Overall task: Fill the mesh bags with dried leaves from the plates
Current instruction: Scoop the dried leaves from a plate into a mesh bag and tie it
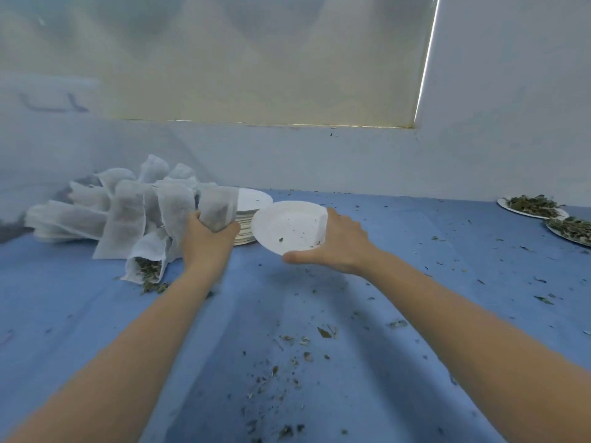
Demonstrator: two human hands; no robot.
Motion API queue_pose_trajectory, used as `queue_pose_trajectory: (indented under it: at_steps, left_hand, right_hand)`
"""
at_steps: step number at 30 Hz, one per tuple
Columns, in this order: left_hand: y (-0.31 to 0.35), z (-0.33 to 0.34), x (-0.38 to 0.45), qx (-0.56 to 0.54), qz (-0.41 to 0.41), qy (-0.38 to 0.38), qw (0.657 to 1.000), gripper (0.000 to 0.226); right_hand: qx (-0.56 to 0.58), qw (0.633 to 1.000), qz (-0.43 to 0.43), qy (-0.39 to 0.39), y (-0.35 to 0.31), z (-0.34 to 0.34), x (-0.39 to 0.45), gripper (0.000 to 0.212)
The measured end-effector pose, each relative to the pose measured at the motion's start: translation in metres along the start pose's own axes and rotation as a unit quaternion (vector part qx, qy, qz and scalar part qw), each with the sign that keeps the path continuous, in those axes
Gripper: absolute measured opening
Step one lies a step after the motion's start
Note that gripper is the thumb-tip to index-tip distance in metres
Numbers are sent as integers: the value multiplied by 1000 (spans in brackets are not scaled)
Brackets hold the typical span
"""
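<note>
While the left hand (209, 233) is gripping a filled mesh bag (219, 206), the right hand (340, 243) is pinching an emptied plate (287, 227); it wants stacking squarely on the plate stack (248, 227), bag mouth kept upward.

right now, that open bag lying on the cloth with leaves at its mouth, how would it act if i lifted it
The open mesh bag probably flops: its thin fabric lies creased and limp. It is likely light, holding only dried leaves. Its mouth is open with leaves already spilled on the blue cloth, so more may fall.

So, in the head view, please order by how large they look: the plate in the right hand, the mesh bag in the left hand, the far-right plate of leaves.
1. Held plate.
2. Held mesh bag.
3. Plate of leaves; it lies farther away, so its true size is unsure.
</note>
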State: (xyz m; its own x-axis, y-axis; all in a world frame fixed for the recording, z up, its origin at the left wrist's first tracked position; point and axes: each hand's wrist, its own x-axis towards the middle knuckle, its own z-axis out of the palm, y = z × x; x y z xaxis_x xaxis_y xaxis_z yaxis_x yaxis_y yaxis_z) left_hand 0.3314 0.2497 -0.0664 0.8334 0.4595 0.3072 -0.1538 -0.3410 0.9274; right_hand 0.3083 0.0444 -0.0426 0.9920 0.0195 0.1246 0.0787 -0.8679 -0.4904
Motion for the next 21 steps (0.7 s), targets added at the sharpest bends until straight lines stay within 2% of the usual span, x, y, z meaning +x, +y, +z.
queue_pose_trajectory:
  at_steps: [4, 9, 18, 21]
  left_hand:
    - [1, -13, 33, -38, -108, 35, 993, 73]
    - [-16, -8, 75, 20, -207, 54, 977, 71]
    - [-31, 14, 104, 168, -208, 63, 962, 80]
    - [-27, 18, 101, 176, -191, 73, 963, 88]
  right_hand:
    - [-3, 1000, -5, 0, -46, 11, 46, 122]
    - [-9, 1000, 18, -22, -84, 33, 112, 121]
    - [1, 996, 56, -67, -103, 77, 175, 121]
    - [6, 997, 61, -42, -105, 84, 169, 128]
